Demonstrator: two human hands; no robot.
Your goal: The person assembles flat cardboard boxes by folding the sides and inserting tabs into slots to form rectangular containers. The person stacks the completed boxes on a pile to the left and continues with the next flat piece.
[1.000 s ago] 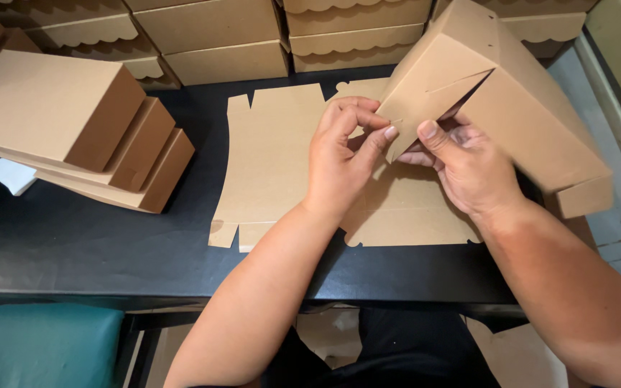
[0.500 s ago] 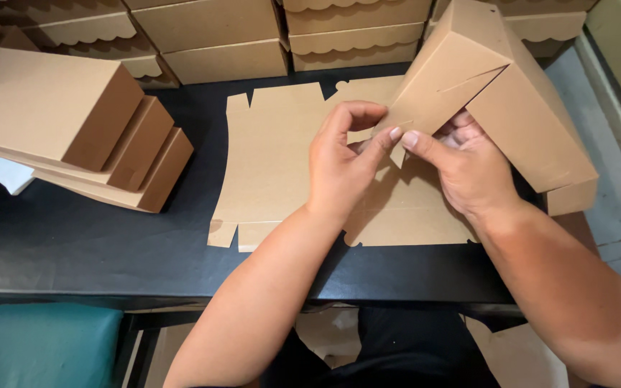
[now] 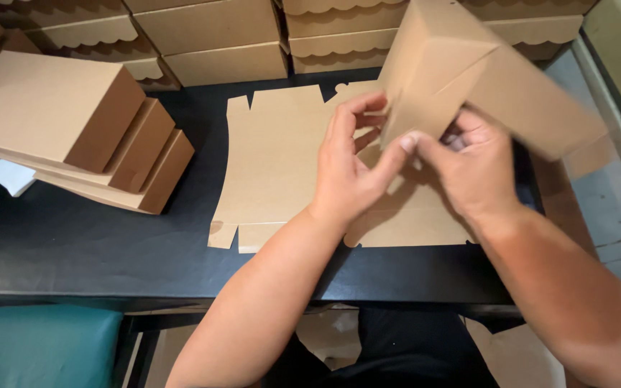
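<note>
You've got the half-folded cardboard box up off the table, tilted, in the upper right of the view, with its long body running off toward the right edge. Both your hands are working its near end. Your left hand comes up from below with the thumb and forefinger pinching a flap at the box's lower left corner, the other fingers curled loosely behind. Your right hand is right next to it, fingertips nearly touching the left thumb, with the fingers bent and tucked under the box's end; they grip the card, though you can't tell exactly which fold because the knuckles hide it.

Right under your hands, a pile of flat cut-out cardboard sheets lies on the black table, its tabs sticking out along the near edge.

Off to your left there's a leaning stack of finished brown boxes, stepped one over the other, and a bit of white paper poking out from beneath it.

Along the back of the table sits a row of stacked boxes with scalloped lids.

Down at the bottom left you can see a teal seat cushion, below the table edge.
</note>
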